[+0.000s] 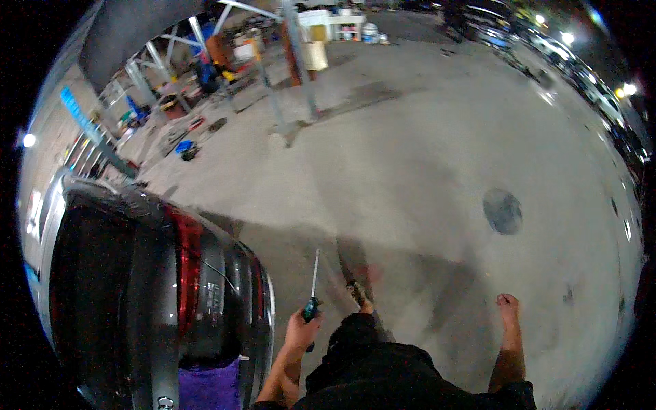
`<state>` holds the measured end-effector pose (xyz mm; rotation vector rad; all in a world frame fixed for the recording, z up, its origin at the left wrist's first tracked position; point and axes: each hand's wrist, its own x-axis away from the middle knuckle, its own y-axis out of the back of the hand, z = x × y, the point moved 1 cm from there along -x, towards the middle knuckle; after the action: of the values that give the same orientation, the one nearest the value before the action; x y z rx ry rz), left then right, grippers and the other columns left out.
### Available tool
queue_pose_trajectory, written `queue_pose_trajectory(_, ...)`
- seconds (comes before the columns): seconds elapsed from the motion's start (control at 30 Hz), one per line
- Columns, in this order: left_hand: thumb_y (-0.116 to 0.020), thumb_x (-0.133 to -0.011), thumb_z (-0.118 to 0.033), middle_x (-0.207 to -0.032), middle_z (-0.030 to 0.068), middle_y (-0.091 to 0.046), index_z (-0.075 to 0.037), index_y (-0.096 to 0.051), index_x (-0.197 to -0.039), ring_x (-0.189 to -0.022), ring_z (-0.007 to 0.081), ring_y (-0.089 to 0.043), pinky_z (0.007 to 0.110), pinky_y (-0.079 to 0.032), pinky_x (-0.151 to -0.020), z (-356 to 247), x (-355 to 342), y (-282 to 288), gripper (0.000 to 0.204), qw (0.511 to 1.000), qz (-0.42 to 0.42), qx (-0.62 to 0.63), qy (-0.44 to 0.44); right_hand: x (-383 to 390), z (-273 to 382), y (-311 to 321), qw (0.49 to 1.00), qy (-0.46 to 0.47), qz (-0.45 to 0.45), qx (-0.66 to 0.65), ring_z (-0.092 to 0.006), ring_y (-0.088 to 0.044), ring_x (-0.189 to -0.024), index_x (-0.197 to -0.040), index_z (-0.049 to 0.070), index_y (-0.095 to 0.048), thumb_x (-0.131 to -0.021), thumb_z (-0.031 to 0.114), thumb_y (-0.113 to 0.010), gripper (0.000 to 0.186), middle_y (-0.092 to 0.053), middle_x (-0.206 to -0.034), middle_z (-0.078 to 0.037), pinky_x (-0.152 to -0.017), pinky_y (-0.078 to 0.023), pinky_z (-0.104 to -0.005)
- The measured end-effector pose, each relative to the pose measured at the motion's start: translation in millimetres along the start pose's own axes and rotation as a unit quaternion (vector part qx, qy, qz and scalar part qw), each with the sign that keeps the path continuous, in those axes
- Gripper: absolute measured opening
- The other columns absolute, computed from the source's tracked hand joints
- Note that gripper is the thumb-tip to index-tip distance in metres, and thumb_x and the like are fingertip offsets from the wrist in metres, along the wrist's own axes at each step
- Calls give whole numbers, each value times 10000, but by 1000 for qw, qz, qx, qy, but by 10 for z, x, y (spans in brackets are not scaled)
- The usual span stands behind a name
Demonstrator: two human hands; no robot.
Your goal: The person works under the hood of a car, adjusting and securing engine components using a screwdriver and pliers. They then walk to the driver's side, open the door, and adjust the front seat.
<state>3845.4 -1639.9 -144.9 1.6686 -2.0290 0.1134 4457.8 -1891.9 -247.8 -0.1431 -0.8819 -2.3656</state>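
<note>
My left hand (301, 331) is closed around the dark blue-green handle of a screwdriver (313, 283). Its long metal shaft points forward, away from me. Just left of this hand is the rear of a dark car (225, 307), with a red tail light (188, 266). A purple cloth (208, 388) lies over the car's near part. Out to the right, over the concrete, my right hand (508, 305) hangs with its fingers curled in. Whether it holds anything small is hidden. One of my feet (357, 292) shows below me, between the hands.
A round dark cover (502, 212) sits in the concrete floor to the right. Metal posts (301, 61) stand ahead, left of centre. A blue object (184, 148) lies on the ground beyond the car. Far back are a white shelf unit (335, 27) and, rightward, parked cars (588, 78).
</note>
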Motion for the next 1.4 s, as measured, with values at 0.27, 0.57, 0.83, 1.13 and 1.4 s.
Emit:
queue_pose_trajectory(0.27, -708, -943, -214, -942, 24, -634, -27, -604, -1292, -807, 111, -579, 291, -501, -736, -896, -1821, 173, 409, 990, 66, 125, -5, -1226, -147, -1594, 988, -110, 101, 35, -171, -522, -678, -922, 13, -568, -940, 232, -634, 230, -595, -818, -50, -657, -470, -336)
queue_pose_trajectory(0.57, -662, -1001, -166, -1137, 59, -693, 4, -526, -1381, -1047, 139, -630, 297, -509, -915, -2012, -4592, 1397, 438, 993, 70, 65, -70, -2184, 1592, -4504, 921, -282, 245, 111, -212, -562, -807, -1111, 34, -584, -985, 422, -525, 412, -614, -977, -97, -699, -492, -392)
queue_pose_trajectory(0.83, -598, -1021, -396, -878, 6, -591, -52, -599, -1345, -768, 111, -529, 285, -445, -680, -2804, -6923, 2763, 472, 947, -43, 319, 12, -4695, 3540, -7301, 948, -165, 246, -116, -249, -598, -922, -1279, 52, -598, -1025, 590, -428, 618, -632, -1119, -138, -736, -512, -442)
queue_pose_trajectory(1.13, -587, -1031, -345, -957, 33, -594, -37, -544, -1379, -779, 105, -527, 276, -441, -707, -3285, -8277, 4687, 467, 853, -272, 440, -72, -1638, 10669, -11321, 399, -237, 824, -324, -378, -330, -1482, -1531, 75, -407, -957, 778, -262, 919, -365, -1601, -198, -1197, -245, -574)
queue_pose_trajectory(1.4, -783, -877, -155, -1005, 34, -593, -30, -473, -1403, -805, 117, -582, 286, -506, -695, -3656, -10079, 6548, 623, 862, -393, 315, -61, -405, 12144, -13397, 382, -263, 814, -348, -337, -344, -1478, -1486, 70, -459, -975, 740, -299, 858, -419, -1568, -182, -1200, -267, -556)
